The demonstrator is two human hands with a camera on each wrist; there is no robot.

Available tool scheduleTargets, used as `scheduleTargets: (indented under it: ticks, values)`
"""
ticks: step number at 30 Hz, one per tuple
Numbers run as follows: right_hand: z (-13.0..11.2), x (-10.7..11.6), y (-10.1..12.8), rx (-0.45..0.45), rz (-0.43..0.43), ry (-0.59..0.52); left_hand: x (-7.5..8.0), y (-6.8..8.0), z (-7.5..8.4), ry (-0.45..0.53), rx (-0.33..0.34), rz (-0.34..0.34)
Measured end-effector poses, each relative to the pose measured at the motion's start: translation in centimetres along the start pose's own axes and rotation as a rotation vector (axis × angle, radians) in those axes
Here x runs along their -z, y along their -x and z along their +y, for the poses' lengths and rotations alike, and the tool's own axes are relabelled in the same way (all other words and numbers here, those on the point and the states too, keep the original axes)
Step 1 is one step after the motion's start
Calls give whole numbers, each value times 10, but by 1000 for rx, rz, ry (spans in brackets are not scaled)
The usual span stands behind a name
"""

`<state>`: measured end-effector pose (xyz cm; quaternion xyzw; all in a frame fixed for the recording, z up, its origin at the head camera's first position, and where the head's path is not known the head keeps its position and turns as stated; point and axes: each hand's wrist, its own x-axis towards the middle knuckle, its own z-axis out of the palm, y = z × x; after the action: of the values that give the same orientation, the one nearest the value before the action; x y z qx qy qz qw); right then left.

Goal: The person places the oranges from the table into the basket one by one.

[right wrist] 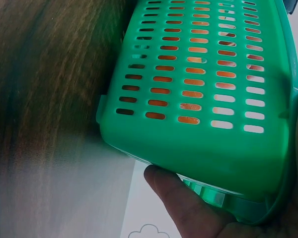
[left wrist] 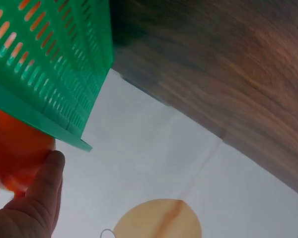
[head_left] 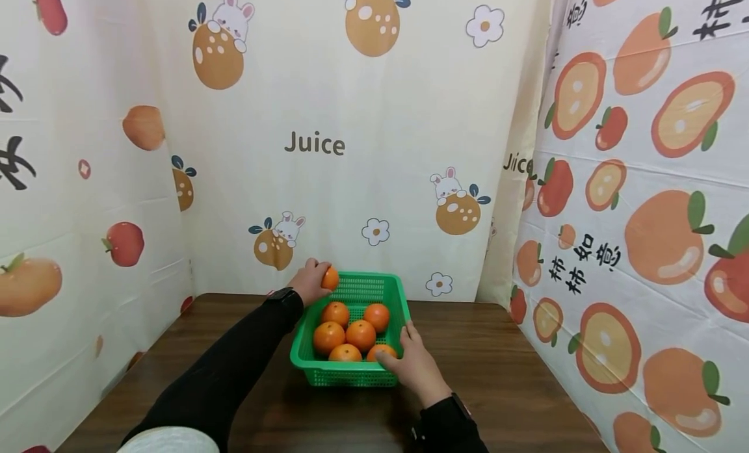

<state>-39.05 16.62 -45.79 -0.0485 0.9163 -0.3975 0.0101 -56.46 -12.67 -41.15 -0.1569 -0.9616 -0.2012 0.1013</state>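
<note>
On the dark wooden table (head_left: 503,368), before fruit-printed cloth walls:
Basket: a green slotted plastic basket (head_left: 374,287) stands near the table's middle, holding six round orange tangerines (head_left: 361,335).
Left hand: the left hand (head_left: 308,281) curls its fingers around one more round orange tangerine (head_left: 330,279), held at the basket's far left corner, just above the rim.
Right hand: the right hand (head_left: 414,362) grips the basket's near right corner, thumb (right wrist: 176,191) against the outside wall.
Sleeves: black on both arms.
Wrists: a dark band on each.
</note>
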Motion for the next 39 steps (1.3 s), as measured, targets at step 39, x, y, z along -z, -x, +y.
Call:
scheduleTargets:
  ticks: [39]
  values:
    - [-1,2,2,14,-1,-11,-27,-25,-10,-270,-114,-255]
